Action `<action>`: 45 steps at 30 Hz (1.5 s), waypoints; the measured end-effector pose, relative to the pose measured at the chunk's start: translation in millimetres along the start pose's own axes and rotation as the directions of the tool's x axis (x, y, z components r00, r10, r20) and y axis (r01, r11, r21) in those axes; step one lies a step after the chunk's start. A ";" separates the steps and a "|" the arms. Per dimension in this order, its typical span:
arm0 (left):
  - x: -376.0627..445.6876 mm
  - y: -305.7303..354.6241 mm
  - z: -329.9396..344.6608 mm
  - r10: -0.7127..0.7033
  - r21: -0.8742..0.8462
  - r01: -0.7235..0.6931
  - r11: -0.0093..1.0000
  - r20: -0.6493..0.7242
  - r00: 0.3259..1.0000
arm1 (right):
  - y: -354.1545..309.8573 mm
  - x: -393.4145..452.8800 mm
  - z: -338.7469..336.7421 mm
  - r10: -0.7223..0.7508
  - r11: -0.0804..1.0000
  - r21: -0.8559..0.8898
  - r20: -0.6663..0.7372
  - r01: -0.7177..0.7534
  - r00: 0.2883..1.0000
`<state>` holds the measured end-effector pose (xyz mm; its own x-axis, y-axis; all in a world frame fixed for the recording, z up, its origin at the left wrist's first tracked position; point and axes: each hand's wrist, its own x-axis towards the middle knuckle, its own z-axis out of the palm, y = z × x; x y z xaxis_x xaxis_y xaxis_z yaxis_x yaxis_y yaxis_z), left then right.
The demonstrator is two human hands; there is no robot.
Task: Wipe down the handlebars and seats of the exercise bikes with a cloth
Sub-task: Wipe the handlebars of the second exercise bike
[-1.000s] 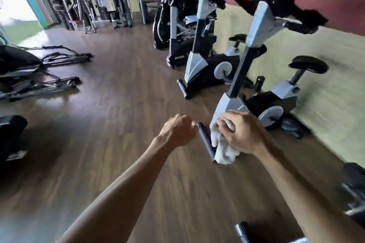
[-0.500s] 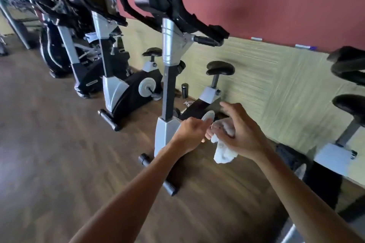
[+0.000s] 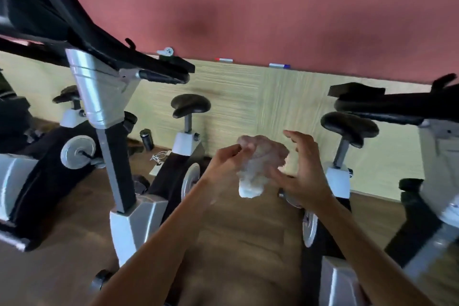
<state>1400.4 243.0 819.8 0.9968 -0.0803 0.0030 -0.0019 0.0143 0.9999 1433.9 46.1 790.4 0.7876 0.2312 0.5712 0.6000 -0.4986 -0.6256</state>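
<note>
Held up in mid-air between two exercise bikes, the white cloth (image 3: 258,166) hangs blurred from my left hand (image 3: 224,160), which pinches its upper edge between thumb and fingers. My right hand (image 3: 301,169) is spread loose just beside the cloth, fingers gently curved and gripping nothing. Beyond them, the black seat (image 3: 190,105) of the left bike and the seat (image 3: 349,126) of the right bike stand along the tan wall panel (image 3: 273,97) at the floor's far edge.
</note>
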 end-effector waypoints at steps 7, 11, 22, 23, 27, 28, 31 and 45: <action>96.2 7.7 -3.4 -0.031 0.044 0.023 0.999 0.180 0.983 | 7.8 31.7 11.1 0.508 0.837 0.218 0.029 -0.502 0.861; 134.5 17.4 -0.8 0.035 0.318 -0.119 0.941 0.257 0.966 | 4.9 47.3 16.7 0.626 0.770 0.292 -0.170 -0.567 0.761; 166.8 10.7 19.4 0.047 -0.040 -0.033 0.999 0.418 0.907 | 4.7 40.9 10.9 0.709 0.704 0.340 -0.388 -0.623 0.590; 166.3 7.7 21.9 0.059 -0.071 -0.032 0.997 0.425 0.903 | 3.7 39.5 10.6 0.733 0.678 0.337 -0.370 -0.653 0.571; 170.4 1.2 28.1 0.041 0.029 -0.062 0.998 0.461 0.887 | 3.6 36.0 15.9 0.742 0.671 0.404 -0.357 -0.622 0.568; 174.9 -0.1 27.9 0.063 0.127 -0.129 0.983 0.431 0.900 | 4.1 35.1 14.5 0.713 0.700 0.354 -0.399 -0.620 0.577; 184.1 5.4 20.2 0.183 0.212 -0.314 0.925 0.475 0.861 | -3.2 37.2 2.6 0.642 0.755 0.207 -0.424 -0.622 0.638; 205.2 56.7 40.5 0.180 -0.138 -0.117 0.984 0.802 0.569 | -66.3 65.3 -36.8 0.472 0.881 0.230 -0.476 -0.412 0.742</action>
<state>1601.6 187.0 877.7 0.5028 -0.8426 0.1930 -0.1070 0.1609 0.9811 1440.4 63.5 888.7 0.8006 -0.4618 0.3818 0.2363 -0.3422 -0.9094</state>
